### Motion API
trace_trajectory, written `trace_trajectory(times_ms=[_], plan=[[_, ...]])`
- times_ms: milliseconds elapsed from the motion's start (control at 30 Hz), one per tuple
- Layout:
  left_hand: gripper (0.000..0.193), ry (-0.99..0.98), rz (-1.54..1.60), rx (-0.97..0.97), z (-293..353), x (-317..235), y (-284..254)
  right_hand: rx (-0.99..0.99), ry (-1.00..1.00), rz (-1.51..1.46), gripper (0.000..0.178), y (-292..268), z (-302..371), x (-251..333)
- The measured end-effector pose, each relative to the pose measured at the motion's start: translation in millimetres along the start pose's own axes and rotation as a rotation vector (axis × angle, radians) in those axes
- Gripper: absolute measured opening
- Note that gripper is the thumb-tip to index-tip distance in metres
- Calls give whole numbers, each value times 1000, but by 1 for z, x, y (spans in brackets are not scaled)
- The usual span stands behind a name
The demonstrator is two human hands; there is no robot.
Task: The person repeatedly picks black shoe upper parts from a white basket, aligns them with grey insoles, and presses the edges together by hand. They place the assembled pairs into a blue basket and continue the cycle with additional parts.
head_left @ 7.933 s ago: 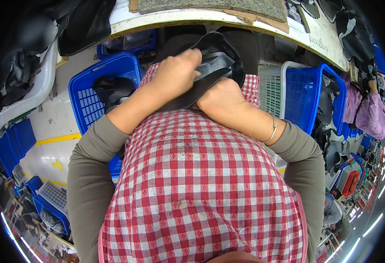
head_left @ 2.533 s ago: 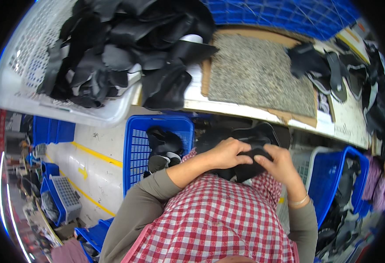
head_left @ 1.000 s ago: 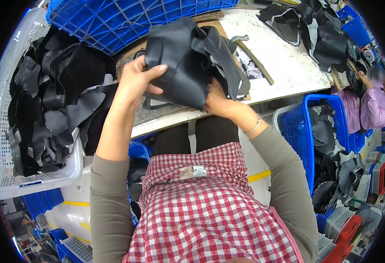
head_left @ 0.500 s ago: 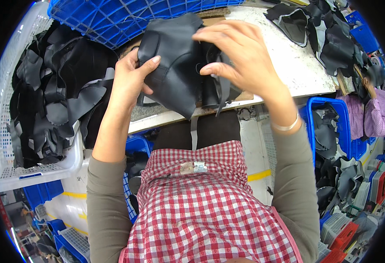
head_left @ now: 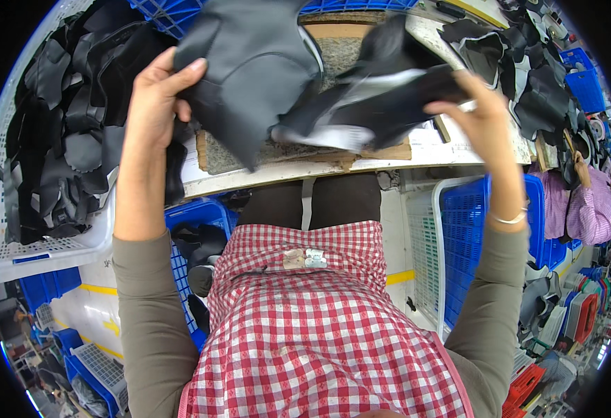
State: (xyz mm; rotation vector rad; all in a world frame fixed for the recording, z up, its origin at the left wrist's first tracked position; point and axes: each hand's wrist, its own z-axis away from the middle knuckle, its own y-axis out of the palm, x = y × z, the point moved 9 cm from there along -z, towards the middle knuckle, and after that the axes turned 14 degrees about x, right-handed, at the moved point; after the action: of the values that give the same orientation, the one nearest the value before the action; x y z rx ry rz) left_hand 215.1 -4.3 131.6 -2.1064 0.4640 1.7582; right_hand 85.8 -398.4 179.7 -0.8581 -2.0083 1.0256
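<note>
Pinching black panel (head_left: 256,87), upper left-centre, in left hand (head_left: 153,97); seemingly pinching blurred black piece (head_left: 399,104), upper right, in right hand (head_left: 485,115). Likely at separating step, calling for steady grips.

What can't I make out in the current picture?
Head view, left hand: some fingertips hidden behind the left black piece.
Head view, right black piece: details smeared by blur.
Head view, right hand: fingertips blurred.
Head view, upper blue basket: cut off by the top edge.

Black material (head_left: 256,83) in both hands (head_left: 153,94), above a rough grey slab (head_left: 340,54)
</note>
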Motion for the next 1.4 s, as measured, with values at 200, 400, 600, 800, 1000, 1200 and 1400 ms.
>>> trace_trajectory(times_ms=[200, 400, 600, 800, 1000, 1200, 1400], plan=[[30, 248, -81, -34, 22, -42, -42, 49, 387, 83, 47, -79, -21, -140], [26, 184, -617, 305, 53, 2, 43, -19, -185, 201, 53, 40, -61, 5], [29, 116, -963, 130, 96, 5, 83, 157, -274, -80, 66, 180, -13, 125], [29, 140, -894, 224, 109, 0, 106, -174, -271, -12, 48, 177, 5, 144], [32, 211, -831, 149, 112, -9, 97, -311, -385, 118, 36, 155, 6, 167], [24, 262, -787, 162, 119, -17, 98, -171, -434, 258, 23, 139, 2, 155], [18, 339, -587, 99, 134, -27, 75, -254, 488, -1338, 24, 159, 31, -79]])
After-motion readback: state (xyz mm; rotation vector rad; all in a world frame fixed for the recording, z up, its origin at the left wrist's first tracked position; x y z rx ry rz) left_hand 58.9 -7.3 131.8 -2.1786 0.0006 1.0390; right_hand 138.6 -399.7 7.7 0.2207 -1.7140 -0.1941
